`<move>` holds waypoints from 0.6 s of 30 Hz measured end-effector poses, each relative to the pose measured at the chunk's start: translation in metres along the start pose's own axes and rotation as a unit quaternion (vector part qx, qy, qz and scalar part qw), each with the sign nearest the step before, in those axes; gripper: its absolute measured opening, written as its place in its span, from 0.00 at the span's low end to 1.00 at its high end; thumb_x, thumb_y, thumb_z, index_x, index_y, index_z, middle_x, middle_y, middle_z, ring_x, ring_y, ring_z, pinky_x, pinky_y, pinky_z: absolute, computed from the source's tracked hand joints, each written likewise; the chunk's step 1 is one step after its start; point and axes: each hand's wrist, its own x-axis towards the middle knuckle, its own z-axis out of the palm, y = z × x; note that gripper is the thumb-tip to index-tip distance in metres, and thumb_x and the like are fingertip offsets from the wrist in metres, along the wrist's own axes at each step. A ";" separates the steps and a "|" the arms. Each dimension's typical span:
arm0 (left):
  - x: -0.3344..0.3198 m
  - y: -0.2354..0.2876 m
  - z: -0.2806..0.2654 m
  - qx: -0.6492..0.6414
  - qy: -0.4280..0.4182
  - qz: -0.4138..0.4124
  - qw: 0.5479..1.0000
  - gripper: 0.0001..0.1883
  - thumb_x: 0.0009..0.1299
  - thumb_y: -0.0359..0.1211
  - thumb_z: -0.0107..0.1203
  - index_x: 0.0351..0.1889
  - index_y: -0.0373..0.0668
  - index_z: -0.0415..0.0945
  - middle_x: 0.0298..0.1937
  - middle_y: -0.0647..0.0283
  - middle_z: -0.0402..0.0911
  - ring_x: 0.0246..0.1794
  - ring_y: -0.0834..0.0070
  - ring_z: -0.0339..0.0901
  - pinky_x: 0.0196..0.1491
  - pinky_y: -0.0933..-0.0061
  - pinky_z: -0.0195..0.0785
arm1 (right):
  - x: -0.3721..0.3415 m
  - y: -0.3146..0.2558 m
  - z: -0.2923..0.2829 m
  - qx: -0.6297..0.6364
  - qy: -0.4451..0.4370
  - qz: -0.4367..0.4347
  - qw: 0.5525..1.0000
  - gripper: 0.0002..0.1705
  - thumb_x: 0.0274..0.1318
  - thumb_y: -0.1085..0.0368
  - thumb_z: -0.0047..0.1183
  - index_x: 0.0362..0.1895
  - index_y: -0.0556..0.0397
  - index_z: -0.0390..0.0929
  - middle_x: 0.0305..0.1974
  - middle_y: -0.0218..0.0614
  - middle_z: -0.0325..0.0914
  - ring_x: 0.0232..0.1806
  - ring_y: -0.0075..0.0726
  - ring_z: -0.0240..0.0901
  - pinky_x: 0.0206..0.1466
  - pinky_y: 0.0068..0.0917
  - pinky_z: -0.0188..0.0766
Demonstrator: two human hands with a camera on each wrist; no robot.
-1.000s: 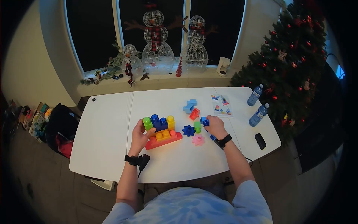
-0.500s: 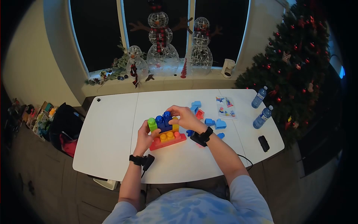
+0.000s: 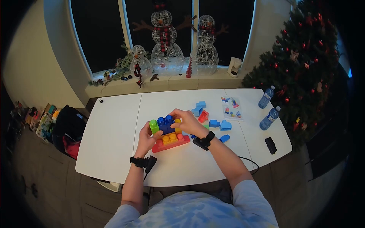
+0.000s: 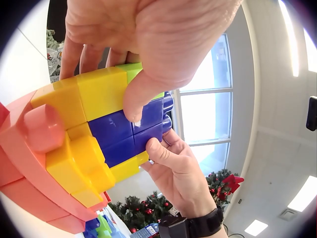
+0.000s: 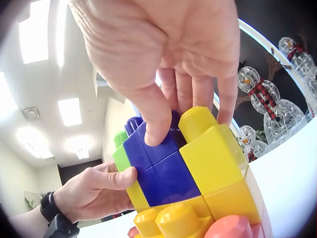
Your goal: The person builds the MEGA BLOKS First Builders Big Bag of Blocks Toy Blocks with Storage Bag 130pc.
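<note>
Both hands are on a stepped structure of toy building blocks standing on the table. A red base (image 3: 171,146) carries orange-yellow blocks (image 3: 173,138), with dark blue blocks (image 5: 171,181) behind and above them. A yellow block (image 5: 210,158) flanks the blue on the right, a green block (image 3: 153,124) on the left. My left hand (image 3: 145,140) grips the left side, its thumb on the front of a blue block and its fingers behind the green side. My right hand (image 3: 188,121) pinches the upper right dark blue block, thumb in front, fingers behind.
Right of the structure lie loose light blue blocks (image 3: 226,125), a red block (image 3: 203,115) and a darker blue block (image 3: 214,123). Behind them is a bag with printed pictures (image 3: 232,108). Two water bottles (image 3: 270,118) and a black case (image 3: 270,145) stand farther right.
My right hand has come left from the loose blocks, bringing a dark blue block to the structure's top, and stays there. My left hand keeps its grip on the left side.
</note>
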 end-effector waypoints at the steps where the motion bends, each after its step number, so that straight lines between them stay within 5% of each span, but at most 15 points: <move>1: 0.001 -0.002 -0.001 0.002 -0.001 0.000 1.000 0.22 0.70 0.25 0.66 0.60 0.38 0.71 0.52 0.65 0.80 0.54 0.76 0.78 0.61 0.69 0.74 | 0.000 0.001 0.000 0.002 0.001 0.000 1.000 0.23 0.50 0.75 0.69 0.52 0.59 0.79 0.47 0.44 0.87 0.53 0.42 0.85 0.60 0.34 0.78; 7: 0.001 0.004 0.000 0.005 0.002 -0.017 1.000 0.23 0.68 0.25 0.68 0.60 0.38 0.72 0.53 0.65 0.80 0.55 0.75 0.78 0.62 0.68 0.73 | -0.001 -0.001 -0.008 -0.059 -0.006 -0.023 0.998 0.25 0.52 0.71 0.69 0.56 0.56 0.78 0.49 0.44 0.86 0.54 0.42 0.84 0.58 0.35 0.78; 12: 0.003 0.010 -0.002 -0.004 0.023 0.025 0.999 0.28 0.64 0.25 0.72 0.60 0.36 0.73 0.57 0.60 0.81 0.58 0.71 0.79 0.66 0.67 0.71 | -0.015 0.018 -0.074 -0.001 0.126 0.027 0.992 0.24 0.54 0.66 0.67 0.55 0.55 0.80 0.55 0.46 0.82 0.58 0.49 0.79 0.58 0.39 0.77; 14: 0.006 0.012 -0.004 -0.005 0.019 0.019 1.000 0.28 0.64 0.25 0.72 0.60 0.37 0.73 0.57 0.60 0.81 0.58 0.71 0.79 0.66 0.67 0.71 | -0.026 0.034 -0.097 -0.175 0.095 0.080 0.977 0.23 0.52 0.66 0.69 0.53 0.54 0.82 0.48 0.45 0.85 0.53 0.47 0.82 0.54 0.38 0.78; 17: 0.007 0.016 -0.001 -0.007 0.021 0.023 0.999 0.28 0.64 0.25 0.72 0.61 0.37 0.73 0.56 0.60 0.81 0.57 0.73 0.79 0.64 0.69 0.72 | -0.047 0.062 -0.105 -0.263 -0.003 0.097 0.960 0.19 0.50 0.67 0.68 0.48 0.55 0.83 0.47 0.45 0.85 0.50 0.51 0.81 0.54 0.40 0.77; 18: 0.006 0.018 0.000 -0.003 0.024 0.012 1.000 0.28 0.64 0.25 0.72 0.62 0.37 0.74 0.56 0.60 0.82 0.57 0.73 0.80 0.62 0.70 0.73 | -0.053 0.074 -0.104 -0.287 -0.014 0.111 0.951 0.22 0.46 0.64 0.69 0.48 0.53 0.81 0.49 0.45 0.83 0.55 0.54 0.77 0.56 0.44 0.76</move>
